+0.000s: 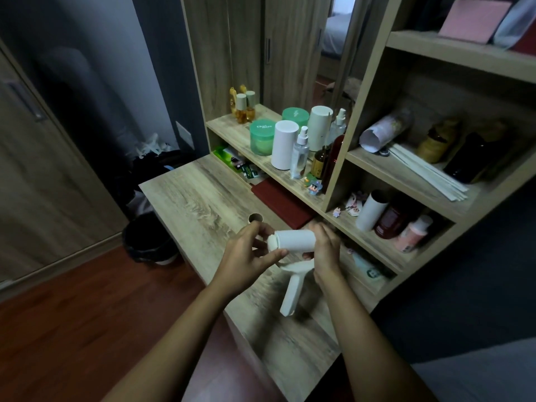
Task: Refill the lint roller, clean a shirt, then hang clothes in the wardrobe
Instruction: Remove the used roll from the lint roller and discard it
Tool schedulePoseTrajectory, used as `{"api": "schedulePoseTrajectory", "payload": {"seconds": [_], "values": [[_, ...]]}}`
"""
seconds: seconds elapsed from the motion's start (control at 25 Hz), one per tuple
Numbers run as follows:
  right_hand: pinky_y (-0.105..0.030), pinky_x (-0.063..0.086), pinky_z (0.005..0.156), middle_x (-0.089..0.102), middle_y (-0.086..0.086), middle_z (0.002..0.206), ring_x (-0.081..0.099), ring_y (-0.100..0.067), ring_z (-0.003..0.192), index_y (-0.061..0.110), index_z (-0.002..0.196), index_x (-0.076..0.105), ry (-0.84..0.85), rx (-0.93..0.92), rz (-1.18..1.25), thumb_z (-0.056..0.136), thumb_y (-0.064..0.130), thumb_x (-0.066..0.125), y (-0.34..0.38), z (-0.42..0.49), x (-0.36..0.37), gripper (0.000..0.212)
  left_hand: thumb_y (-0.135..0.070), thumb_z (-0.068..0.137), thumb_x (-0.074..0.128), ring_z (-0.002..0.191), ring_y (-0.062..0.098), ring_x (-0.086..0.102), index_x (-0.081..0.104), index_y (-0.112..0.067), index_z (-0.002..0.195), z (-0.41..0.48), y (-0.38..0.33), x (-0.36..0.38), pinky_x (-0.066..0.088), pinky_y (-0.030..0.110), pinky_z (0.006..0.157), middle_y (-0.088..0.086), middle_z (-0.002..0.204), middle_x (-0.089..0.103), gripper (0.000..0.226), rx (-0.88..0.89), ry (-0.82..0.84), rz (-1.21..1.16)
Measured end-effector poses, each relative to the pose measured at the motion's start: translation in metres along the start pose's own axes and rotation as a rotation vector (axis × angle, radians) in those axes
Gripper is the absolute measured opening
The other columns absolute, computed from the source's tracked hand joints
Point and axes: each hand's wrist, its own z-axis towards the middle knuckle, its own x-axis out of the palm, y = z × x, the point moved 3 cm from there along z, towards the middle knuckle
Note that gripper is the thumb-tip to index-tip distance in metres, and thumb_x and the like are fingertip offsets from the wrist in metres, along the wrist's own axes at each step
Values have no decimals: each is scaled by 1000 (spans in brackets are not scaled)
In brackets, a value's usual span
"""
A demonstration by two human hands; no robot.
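I hold a white lint roller (294,242) over the wooden desk (197,195), its roll lying sideways and its handle (291,294) pointing down toward me. My right hand (326,250) grips the right end of the roll. The fingers of my left hand (246,256) pinch the round cap at the roll's left end. An empty brown cardboard tube (255,218) lies on the desk just beyond my left hand. No shirt or hanger is in view.
Shelves (377,245) to the right hold bottles, jars, a white roll (371,211) and paper tubes. A dark red cloth (282,203) lies under the low shelf. A black bin (149,242) stands on the floor left of the desk, wardrobe doors (43,158) beyond.
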Motion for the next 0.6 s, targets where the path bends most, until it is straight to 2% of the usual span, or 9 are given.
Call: {"api": "schedulePoseTrajectory", "payload": {"seconds": [0.16,0.24,0.32,0.4,0.48,0.6], "values": [[-21,39,44,59,2,80,57,-20,78,24,65,61,55,-47,-68,81,23,55,1,5,4,17,-25,71,80,68,6,61,52,-17,83,4,-1,-7,45,10,54,-11,81,60,32,36,21,59],[-21,39,44,58,3,81,58,-18,79,23,68,62,80,-61,-99,80,24,55,3,7,6,14,-26,71,79,66,8,60,50,-14,82,7,-2,-8,43,10,52,-10,78,59,33,58,38,80],[-21,39,44,59,1,82,58,-20,80,22,70,62,94,-65,-94,73,30,54,4,7,9,11,-24,73,78,66,14,59,48,-12,78,8,-2,-8,46,16,51,-8,73,57,33,81,29,83],[-21,39,43,58,0,81,58,-21,79,23,69,62,84,-54,-71,69,31,53,5,6,11,12,-20,74,76,67,19,57,46,-12,76,9,-1,-7,50,29,53,-5,71,54,31,84,3,68],[-20,39,41,58,2,80,58,-20,77,25,67,61,80,-48,-57,73,29,54,6,7,12,10,-21,75,74,68,21,56,45,-12,76,8,-1,-5,50,36,55,-2,73,53,30,97,-24,52],[-19,41,41,57,2,85,58,-19,80,27,71,60,76,-55,-78,83,23,55,5,8,13,14,-24,76,71,68,21,55,46,-12,79,7,1,-3,49,37,54,4,79,52,28,95,-68,29]]}}
